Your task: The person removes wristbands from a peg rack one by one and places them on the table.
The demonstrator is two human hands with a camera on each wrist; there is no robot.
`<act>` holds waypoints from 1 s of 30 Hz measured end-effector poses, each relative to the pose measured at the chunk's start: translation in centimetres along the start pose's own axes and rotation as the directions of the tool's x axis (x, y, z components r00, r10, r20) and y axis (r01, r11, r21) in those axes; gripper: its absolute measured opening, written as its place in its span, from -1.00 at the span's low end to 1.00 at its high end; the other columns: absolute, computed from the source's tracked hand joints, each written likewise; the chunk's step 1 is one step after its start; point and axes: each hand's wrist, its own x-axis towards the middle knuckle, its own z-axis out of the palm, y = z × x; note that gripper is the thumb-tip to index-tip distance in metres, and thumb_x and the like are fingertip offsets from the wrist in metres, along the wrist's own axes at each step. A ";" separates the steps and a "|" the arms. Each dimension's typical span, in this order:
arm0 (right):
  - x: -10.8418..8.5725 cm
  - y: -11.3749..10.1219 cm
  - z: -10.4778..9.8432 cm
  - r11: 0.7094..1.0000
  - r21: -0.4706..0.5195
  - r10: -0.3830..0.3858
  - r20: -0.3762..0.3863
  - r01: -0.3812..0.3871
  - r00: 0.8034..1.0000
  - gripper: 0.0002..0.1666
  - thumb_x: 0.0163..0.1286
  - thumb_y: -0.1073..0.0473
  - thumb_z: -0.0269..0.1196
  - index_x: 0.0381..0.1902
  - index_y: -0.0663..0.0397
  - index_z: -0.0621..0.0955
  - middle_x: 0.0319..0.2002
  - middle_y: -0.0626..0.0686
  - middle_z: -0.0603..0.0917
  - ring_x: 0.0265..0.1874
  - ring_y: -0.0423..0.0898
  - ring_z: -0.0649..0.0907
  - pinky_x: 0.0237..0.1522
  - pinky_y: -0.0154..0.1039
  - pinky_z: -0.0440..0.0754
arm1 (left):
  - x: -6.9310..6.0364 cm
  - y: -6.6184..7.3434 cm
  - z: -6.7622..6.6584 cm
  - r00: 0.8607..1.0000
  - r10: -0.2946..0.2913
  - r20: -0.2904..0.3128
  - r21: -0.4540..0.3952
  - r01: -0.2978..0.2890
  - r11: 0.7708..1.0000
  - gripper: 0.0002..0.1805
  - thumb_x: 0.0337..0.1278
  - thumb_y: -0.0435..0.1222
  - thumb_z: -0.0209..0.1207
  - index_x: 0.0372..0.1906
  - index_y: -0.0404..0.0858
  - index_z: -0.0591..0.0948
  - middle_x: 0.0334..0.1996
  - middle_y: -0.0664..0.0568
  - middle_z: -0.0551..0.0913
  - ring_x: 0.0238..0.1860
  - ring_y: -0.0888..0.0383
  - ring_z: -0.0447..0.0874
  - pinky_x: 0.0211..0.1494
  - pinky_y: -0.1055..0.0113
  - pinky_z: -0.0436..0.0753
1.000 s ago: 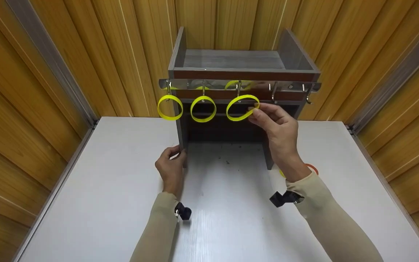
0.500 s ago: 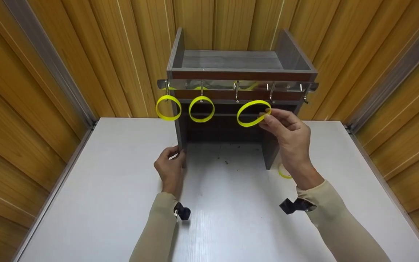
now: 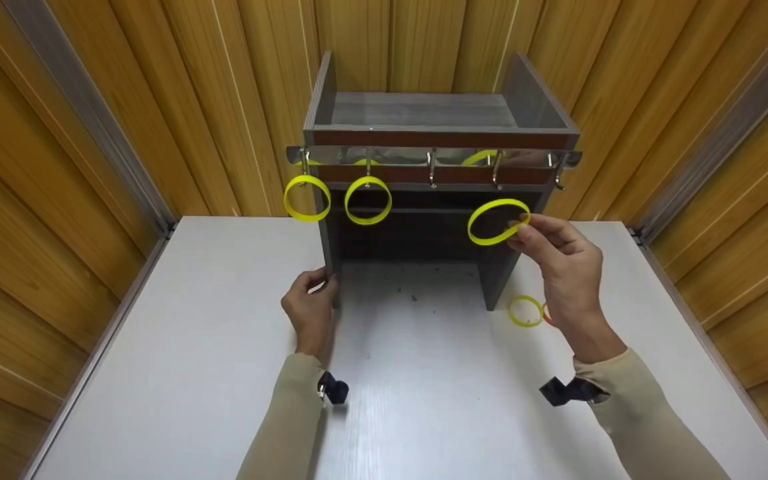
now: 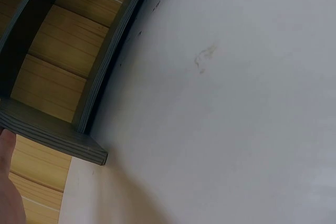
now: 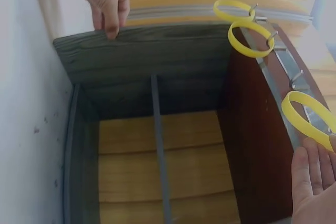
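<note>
The right fingers (image 3: 554, 228) have drawn their yellow ring (image 3: 487, 241) away from the middle hook (image 3: 432, 170), up to their left. Below them, another yellow ring (image 3: 524, 325) now shows whole.

The yellow ring (image 5: 298, 120) tilts, pinched in the right hand (image 3: 572, 270).

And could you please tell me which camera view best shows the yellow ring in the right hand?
The head view: the yellow ring shows nearly whole there, pinched at one side by the right hand. The right wrist view shows it, but cut off at the picture's right edge; the left wrist view does not show it.
</note>
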 end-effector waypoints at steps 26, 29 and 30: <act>-0.8 2.5 -8.8 0.989 0.072 0.142 -0.246 -0.128 0.959 -0.70 0.37 0.45 0.43 0.02 0.49 0.66 -0.15 0.23 0.80 -0.19 0.00 0.83 0.00 -0.15 0.79 | -0.2 0.1 0.1 1.000 -0.015 0.006 -0.053 0.015 0.998 -0.82 0.02 -0.62 0.49 -0.26 -0.39 0.78 -0.23 -0.19 0.80 -0.17 -0.11 0.82 -0.22 0.46 0.77; -0.8 2.8 -10.1 0.984 0.102 0.168 -0.271 -0.145 0.948 -0.71 0.35 0.47 0.44 0.00 0.46 0.67 -0.15 0.23 0.81 -0.20 0.00 0.83 0.00 -0.15 0.78 | -0.2 0.1 0.0 1.000 -0.017 0.022 -0.038 0.018 0.999 -0.82 0.06 -0.61 0.48 -0.25 -0.37 0.78 -0.23 -0.14 0.80 -0.17 -0.08 0.83 -0.19 0.41 0.79; -0.8 2.9 -10.5 0.982 0.111 0.176 -0.278 -0.151 0.944 -0.71 0.34 0.47 0.44 0.00 0.45 0.67 -0.15 0.23 0.81 -0.20 0.00 0.84 -0.01 -0.15 0.78 | -0.2 0.1 -0.1 1.000 -0.015 0.026 -0.032 0.015 0.999 -0.82 0.06 -0.61 0.47 -0.25 -0.36 0.78 -0.23 -0.13 0.80 -0.18 -0.07 0.83 -0.18 0.39 0.80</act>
